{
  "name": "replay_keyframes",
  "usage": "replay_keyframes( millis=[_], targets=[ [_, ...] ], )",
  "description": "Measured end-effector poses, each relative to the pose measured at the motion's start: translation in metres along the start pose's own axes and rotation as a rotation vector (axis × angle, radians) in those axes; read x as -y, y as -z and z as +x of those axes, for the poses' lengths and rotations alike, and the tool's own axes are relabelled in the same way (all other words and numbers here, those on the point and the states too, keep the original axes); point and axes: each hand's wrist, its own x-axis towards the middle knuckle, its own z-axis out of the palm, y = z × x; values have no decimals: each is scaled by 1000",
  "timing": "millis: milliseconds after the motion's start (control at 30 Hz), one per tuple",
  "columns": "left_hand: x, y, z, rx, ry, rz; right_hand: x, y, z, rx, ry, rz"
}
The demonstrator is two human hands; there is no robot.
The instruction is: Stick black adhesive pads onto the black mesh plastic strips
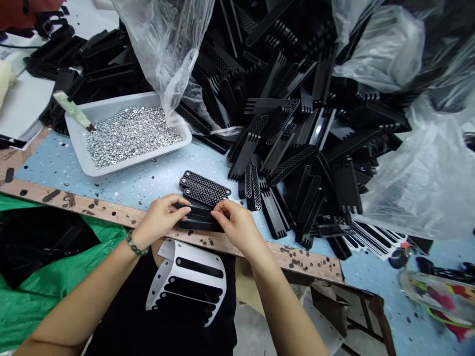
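Left hand (159, 222) and right hand (237, 226) hold black plastic strips (200, 225)

Left hand (159, 222) and right hand (237, 226) pinch a black plastic strip (196, 211) now, white tray (92, 169) of silver rings (131, 136) just beyond!

1. The black plates (205, 189) look like moulded plastic, with a matt, rough mesh texture; small bright metal rivets (184, 174) sit in their ends.
2. The black strips (200, 225) look smooth and faintly glossy.
3. The white tray (128, 163) is smooth, matt plastic, and the silver discs (133, 136) heaped in it are shiny metal.
4. The clear bags (415, 168) are thin, crinkled, glossy plastic.
5. The desk (55, 158) has a smooth, pale blue top, and its wooden edge strip (111, 215) looks rough and stained.
6. The green sheet (33, 306) is slightly glossy plastic.
7. The bead bracelet (135, 244) has polished, glossy beads.
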Motion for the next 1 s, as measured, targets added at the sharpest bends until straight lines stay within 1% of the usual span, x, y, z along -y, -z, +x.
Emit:
replay_keyframes(
  millis=[100,233,400,467,500,533,600,667,700,767,833,867,900,933,967,1000],
  targets=[
    [1,1,1,9,13,18,0,1,1,13,-5,-7],
    [2,0,1,6,11,24,3,0,3,5,0,-73],
    [-1,-1,-1,-8,22,21,9,3,4,16,-44,-179],
    [-2,-1,-1,-14,14,38,10,4,0,-24,-74,-287],
    [-2,-1,-1,-19,9,50,10,4,-4,-75,-73,-361],
    [-2,-2,-1,-28,0,65,9,2,-9,-138,-43,-436],
    [-3,-2,1,-50,-35,115,5,-3,-20,-249,114,-540],
    [-4,-3,2,-72,-109,206,-2,-10,-32,-299,292,-567],
    [-6,-3,0,-85,-161,262,-7,-13,-38,-306,344,-563],
    [-10,-2,-12,-150,-280,366,-14,-18,-48,-334,368,-537],
    [-12,2,-34,-273,-378,445,-18,-20,-59,-392,368,-464],
    [-10,6,-49,-317,-397,477,-19,-21,-65,-429,378,-406],
    [-8,10,-65,-316,-388,504,-19,-22,-72,-469,390,-337],
    [-3,13,-80,-242,-355,526,-17,-24,-79,-501,403,-264],
    [3,17,-95,-116,-306,543,-15,-27,-87,-508,421,-185],
    [11,19,-107,21,-251,553,-12,-31,-94,-483,444,-101]
  ],
)
